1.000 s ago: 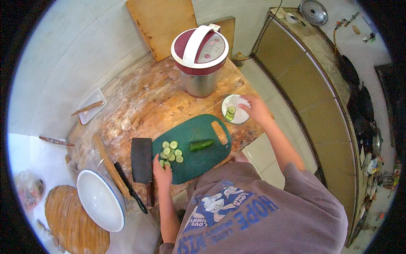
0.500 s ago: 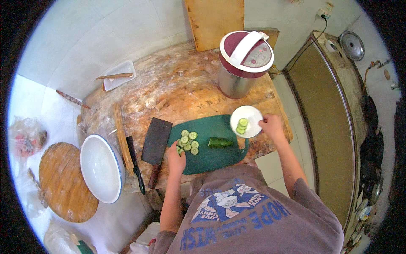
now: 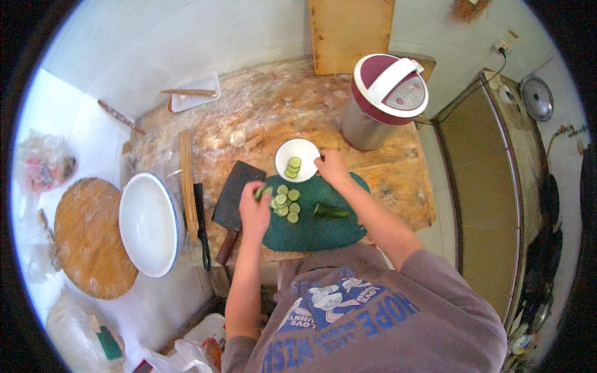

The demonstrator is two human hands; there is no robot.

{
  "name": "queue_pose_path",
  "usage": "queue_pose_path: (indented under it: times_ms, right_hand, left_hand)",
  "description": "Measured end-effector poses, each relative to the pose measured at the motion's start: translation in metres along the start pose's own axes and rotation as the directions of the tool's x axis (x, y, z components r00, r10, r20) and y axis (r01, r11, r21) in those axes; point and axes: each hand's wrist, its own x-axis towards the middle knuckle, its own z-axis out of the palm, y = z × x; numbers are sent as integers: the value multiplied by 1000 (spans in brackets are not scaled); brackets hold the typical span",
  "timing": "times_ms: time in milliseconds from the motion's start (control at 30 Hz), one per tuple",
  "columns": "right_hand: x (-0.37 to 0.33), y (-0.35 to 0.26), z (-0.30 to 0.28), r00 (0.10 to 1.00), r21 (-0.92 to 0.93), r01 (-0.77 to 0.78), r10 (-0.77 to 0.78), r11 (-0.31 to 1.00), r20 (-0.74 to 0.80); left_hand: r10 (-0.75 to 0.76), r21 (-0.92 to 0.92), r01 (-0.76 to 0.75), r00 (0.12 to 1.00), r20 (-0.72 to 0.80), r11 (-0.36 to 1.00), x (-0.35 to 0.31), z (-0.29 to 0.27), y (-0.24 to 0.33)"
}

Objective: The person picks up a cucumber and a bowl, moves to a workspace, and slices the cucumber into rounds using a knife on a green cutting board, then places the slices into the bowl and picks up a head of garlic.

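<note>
With two cucumber slices [image 3: 292,166] already in the small white bowl [image 3: 297,159] steadied by the right hand [image 3: 332,168], the left hand [image 3: 255,208] pinched one slice, while a pile of slices [image 3: 284,202] and an uncut cucumber end [image 3: 331,212] remained on the green cutting board [image 3: 314,230] at centre.

Left hand [image 3: 254,210] covers the green cutting board's [image 3: 311,230] nine o'clock edge and part of a cucumber slice. The cleaver's [image 3: 235,196] handle end is partly hidden under that wrist. At six o'clock the person's shirt hides the table's near edge (lettering too warped to read).
</note>
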Motion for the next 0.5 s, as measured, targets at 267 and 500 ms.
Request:
queue_pose_path:
  times_ms: [267, 500]
  right_hand:
    - [5, 0, -9, 999, -37, -28, 29, 999, 36]
    - [4, -4, -27, 998, 85, -51, 47, 995, 42]
  left_hand:
    - [221, 96, -234, 967, 126, 968, 68, 44, 27]
    - [-122, 230, 59, 955, 269, 971, 34, 11, -41]
